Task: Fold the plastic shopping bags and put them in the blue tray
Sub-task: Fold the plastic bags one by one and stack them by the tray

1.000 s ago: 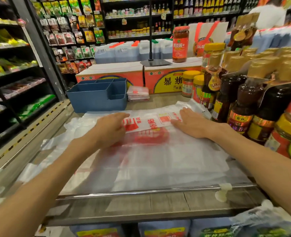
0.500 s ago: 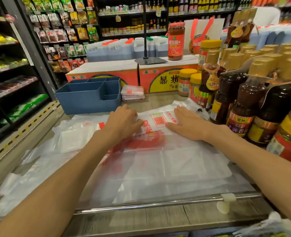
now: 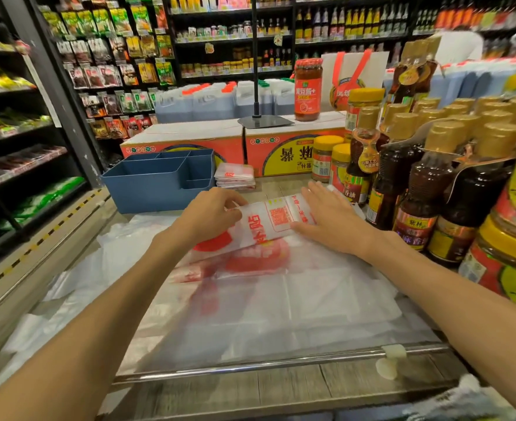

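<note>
A white plastic shopping bag with red print point(image 3: 269, 220) lies partly folded on top of a spread pile of more bags point(image 3: 281, 299) on the counter. My left hand point(image 3: 211, 214) grips the folded bag's left end, which is lifted off the pile. My right hand point(image 3: 326, 217) lies flat with straight fingers on the bag's right end. The blue tray point(image 3: 147, 192) with several compartments stands behind my left hand, at the back left of the counter. A small stack of folded bags point(image 3: 235, 176) sits just to the right of the tray.
Dark sauce bottles with gold caps point(image 3: 417, 183) and yellow-lidded jars point(image 3: 508, 262) crowd the right side, close to my right arm. Orange cartons point(image 3: 250, 147) with a tall red jar point(image 3: 308, 89) close the back. A metal rail point(image 3: 250, 369) runs along the front edge.
My left hand has moved right and curled round the bag's left end, lifting it into a narrower fold. My right hand has stayed flat on the right end.
</note>
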